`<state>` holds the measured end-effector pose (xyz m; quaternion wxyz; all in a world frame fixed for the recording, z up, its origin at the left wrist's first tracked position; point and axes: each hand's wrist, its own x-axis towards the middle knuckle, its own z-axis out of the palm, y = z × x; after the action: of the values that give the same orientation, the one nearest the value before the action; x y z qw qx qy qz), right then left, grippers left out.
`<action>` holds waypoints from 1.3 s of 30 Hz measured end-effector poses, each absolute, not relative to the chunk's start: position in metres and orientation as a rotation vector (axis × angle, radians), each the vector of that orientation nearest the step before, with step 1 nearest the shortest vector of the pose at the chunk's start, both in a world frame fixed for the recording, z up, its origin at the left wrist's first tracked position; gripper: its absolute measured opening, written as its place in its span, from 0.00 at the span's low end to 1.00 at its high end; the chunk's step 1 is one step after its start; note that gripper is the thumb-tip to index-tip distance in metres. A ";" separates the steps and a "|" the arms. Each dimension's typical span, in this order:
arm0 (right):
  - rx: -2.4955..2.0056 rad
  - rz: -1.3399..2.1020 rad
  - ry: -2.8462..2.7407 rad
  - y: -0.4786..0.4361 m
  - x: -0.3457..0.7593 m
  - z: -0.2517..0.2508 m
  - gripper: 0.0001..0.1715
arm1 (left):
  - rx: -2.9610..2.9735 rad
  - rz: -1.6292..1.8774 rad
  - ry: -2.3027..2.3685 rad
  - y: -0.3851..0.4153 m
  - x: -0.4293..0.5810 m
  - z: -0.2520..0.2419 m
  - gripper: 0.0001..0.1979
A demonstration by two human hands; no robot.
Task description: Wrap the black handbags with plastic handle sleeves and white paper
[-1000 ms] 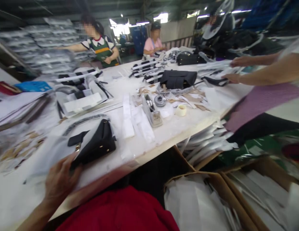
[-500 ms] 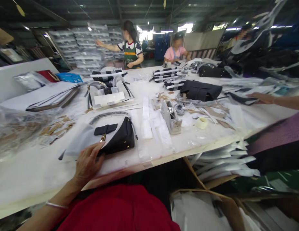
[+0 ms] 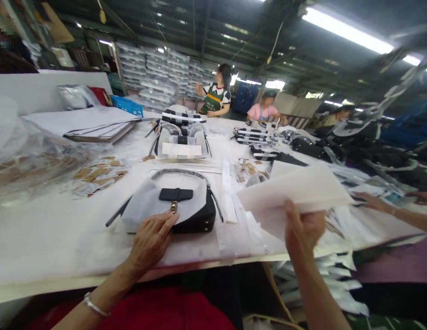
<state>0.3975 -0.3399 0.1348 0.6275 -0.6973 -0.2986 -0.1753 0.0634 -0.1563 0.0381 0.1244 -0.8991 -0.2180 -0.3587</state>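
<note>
A black handbag (image 3: 196,219) sits on the table in front of me, with a white sheet over its front and a black tab with a gold clasp (image 3: 174,207) showing. Its handle (image 3: 180,172) is wrapped and arches up behind. My left hand (image 3: 153,236) grips the bag's lower front, fingertips just below the clasp. To the right, my right hand (image 3: 302,227) is closed on a white sheet of wrapping paper (image 3: 296,185), folded and slightly blurred, held up above the table. The paper hides part of the table behind it.
More wrapped bags (image 3: 182,137) stand farther back. Cardboard tags (image 3: 99,174) and clear plastic lie left, near a stack of white boards (image 3: 85,121). White strips (image 3: 229,192) lie right of the handbag. A co-worker's hand (image 3: 371,201) is at far right; two people stand across the table.
My right hand has come into view with the sheet of paper. The view has swung, shifting the scene. My left hand stays on the handbag, its fingers still near the clasp.
</note>
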 end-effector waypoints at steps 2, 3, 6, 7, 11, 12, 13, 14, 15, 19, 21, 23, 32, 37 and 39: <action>-1.651 -0.371 -0.699 -0.276 0.406 0.152 0.28 | -2.622 -1.085 -0.641 -0.157 0.064 0.037 0.22; -1.738 -0.331 -0.713 -0.250 0.412 0.155 0.26 | -2.627 -1.101 -0.648 -0.157 0.064 0.036 0.22; -1.904 -0.257 -0.780 -0.193 0.432 0.150 0.26 | -2.648 -1.143 -0.664 -0.158 0.065 0.034 0.23; -1.920 -0.262 -0.788 -0.182 0.437 0.147 0.27 | -2.652 -1.159 -0.670 -0.158 0.065 0.033 0.23; -1.934 -0.390 -0.753 -0.162 0.448 0.152 0.28 | -2.645 -1.229 -0.674 -0.159 0.066 0.032 0.22; -1.930 -0.437 -0.739 -0.162 0.449 0.157 0.28 | -2.643 -1.246 -0.672 -0.160 0.066 0.032 0.22; -1.925 -0.485 -0.724 -0.163 0.450 0.163 0.28 | -2.644 -1.260 -0.671 -0.160 0.066 0.032 0.22; -1.917 -0.533 -0.709 -0.165 0.450 0.170 0.27 | -2.651 -1.270 -0.672 -0.160 0.066 0.032 0.22; -1.908 -0.579 -0.698 -0.168 0.449 0.178 0.26 | -2.662 -1.276 -0.674 -0.161 0.065 0.032 0.22; -1.881 -0.641 -0.808 -0.176 0.419 0.200 0.23 | -2.723 -1.267 -0.699 -0.161 0.066 0.030 0.22; -1.856 -0.595 -1.076 -0.176 0.381 0.201 0.20 | -2.728 -1.285 -0.727 -0.162 0.067 0.029 0.22; -1.747 -0.575 -1.519 -0.172 0.330 0.194 0.17 | -2.734 -1.310 -0.743 -0.162 0.068 0.029 0.21; -1.778 0.168 -2.329 -0.165 0.221 0.133 0.13 | -2.848 -1.109 -0.734 -0.165 0.063 0.030 0.14; -1.852 0.197 -2.316 -0.183 0.278 0.134 0.16 | -2.841 -1.183 -0.714 -0.165 0.063 0.031 0.15; -1.869 0.235 -2.333 -0.188 0.283 0.137 0.18 | -2.844 -1.184 -0.720 -0.164 0.063 0.031 0.14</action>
<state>0.2828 -0.1879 0.1371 0.0714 -0.6219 -0.7759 0.0783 0.0631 -0.1642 0.0311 -0.0110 -0.8989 -0.2277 -0.3742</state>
